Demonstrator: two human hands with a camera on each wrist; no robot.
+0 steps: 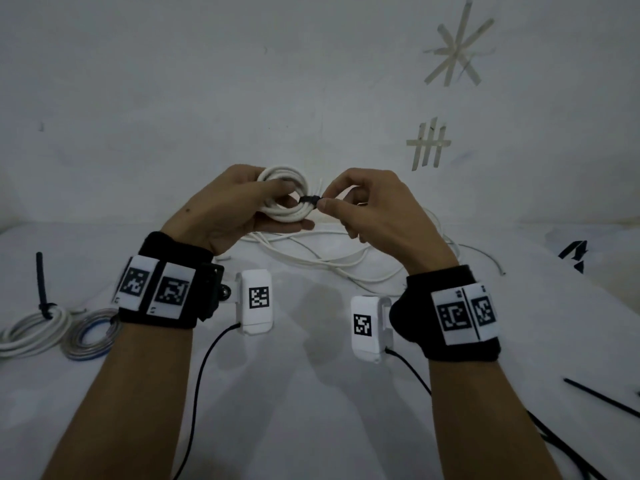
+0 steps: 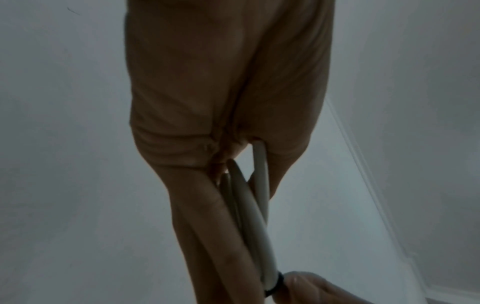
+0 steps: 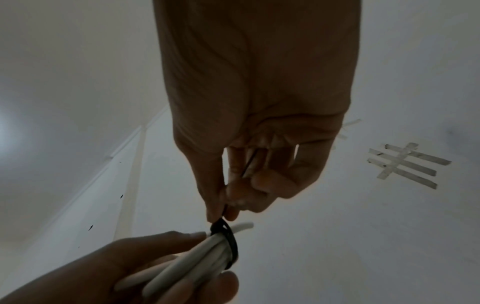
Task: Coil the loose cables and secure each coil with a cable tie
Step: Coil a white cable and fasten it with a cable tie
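My left hand (image 1: 256,206) grips a white cable coil (image 1: 289,211) held up above the table, fingers curled round its strands (image 2: 246,209). A black cable tie (image 1: 309,199) is looped around the coil's right side (image 3: 230,240). My right hand (image 1: 349,202) pinches the tie's end between thumb and forefinger (image 3: 218,211), right beside the loop. The coil's cut end (image 3: 244,226) sticks out past the tie.
Loose white cables (image 1: 332,261) lie tangled on the white table behind my hands. At the far left sit a tied white coil (image 1: 31,332) and a grey-blue coil (image 1: 91,336). Spare black ties (image 1: 602,398) lie at the right. Tape marks (image 1: 429,143) are on the wall.
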